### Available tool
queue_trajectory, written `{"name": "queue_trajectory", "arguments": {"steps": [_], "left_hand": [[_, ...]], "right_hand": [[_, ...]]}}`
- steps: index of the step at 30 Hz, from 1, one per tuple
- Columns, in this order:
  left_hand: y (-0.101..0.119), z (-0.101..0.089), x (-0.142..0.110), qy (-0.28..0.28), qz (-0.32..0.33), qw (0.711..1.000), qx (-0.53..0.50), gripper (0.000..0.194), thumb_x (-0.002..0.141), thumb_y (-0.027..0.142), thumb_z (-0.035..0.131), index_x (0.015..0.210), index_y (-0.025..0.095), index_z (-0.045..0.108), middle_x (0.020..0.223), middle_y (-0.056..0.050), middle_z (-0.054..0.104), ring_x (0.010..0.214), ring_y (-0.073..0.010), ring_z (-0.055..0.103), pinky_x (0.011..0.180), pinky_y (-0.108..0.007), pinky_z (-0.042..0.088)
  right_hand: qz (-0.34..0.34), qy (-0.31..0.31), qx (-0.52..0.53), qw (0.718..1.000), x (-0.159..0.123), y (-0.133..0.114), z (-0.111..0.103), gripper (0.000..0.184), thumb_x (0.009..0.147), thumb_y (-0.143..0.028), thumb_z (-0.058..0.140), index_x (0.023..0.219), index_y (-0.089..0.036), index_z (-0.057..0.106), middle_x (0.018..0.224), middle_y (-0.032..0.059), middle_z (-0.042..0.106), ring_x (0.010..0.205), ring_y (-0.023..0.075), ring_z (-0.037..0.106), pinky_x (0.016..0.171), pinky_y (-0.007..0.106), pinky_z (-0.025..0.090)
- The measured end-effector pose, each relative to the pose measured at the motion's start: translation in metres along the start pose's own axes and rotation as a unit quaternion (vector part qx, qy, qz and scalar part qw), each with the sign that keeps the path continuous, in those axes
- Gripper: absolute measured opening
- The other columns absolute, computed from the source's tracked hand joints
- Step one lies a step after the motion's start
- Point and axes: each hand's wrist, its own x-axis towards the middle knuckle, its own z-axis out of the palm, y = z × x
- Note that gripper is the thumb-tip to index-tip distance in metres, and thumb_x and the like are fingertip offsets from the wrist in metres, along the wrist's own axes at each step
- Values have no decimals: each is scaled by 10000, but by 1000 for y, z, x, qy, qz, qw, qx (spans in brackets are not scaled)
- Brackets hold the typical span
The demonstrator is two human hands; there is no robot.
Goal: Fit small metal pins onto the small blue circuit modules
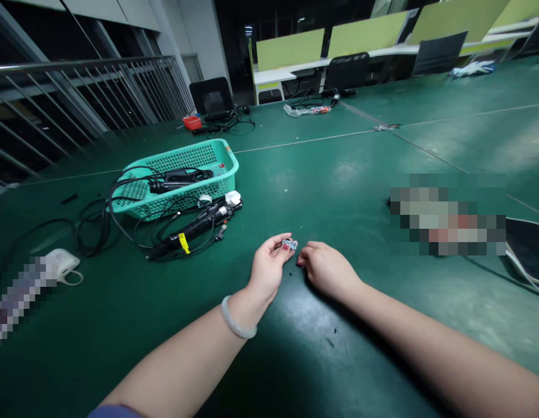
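Between the thumb and fingers of my left hand (268, 261) is a small grey-blue piece (290, 244), too small to name more exactly. A pale bangle (238, 319) circles that wrist. Just to the right, my right hand (324, 264) rests low over the green table (295, 371) with its fingers curled and pressed together. Whatever those fingers may hold is hidden. Tiny dark bits (290, 274) lie on the tabletop under and in front of my hands.
A teal plastic basket (186, 200) with black corded tools stands at the left. Beside it lies a black corded hair styler-like tool (203, 223) with a yellow tag. Blurred-out objects flank both sides. A dark-topped tray-like thing (528, 247) sits at the right edge.
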Motion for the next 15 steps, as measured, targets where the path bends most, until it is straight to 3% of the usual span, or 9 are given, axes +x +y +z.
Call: {"name": "queue_trajectory", "arguments": {"steps": [7, 15], "left_hand": [[3, 1, -1, 8, -20, 999, -25, 167, 755, 109, 644, 918, 130, 673, 904, -62, 678, 871, -164, 673, 944, -386, 468], [-1, -1, 0, 1, -12, 1000, -21, 167, 763, 131, 644, 926, 142, 678, 912, -61, 675, 880, -162, 668, 941, -382, 465]], "right_hand": [[15, 17, 189, 982, 2, 24, -9, 248, 863, -145, 457, 763, -187, 680, 838, 43, 700, 820, 161, 632, 794, 263, 463], [15, -8, 162, 987, -2, 20, -11, 69, 788, -218, 621, 795, -207, 689, 849, 23, 718, 793, 176, 645, 753, 281, 462]]}}
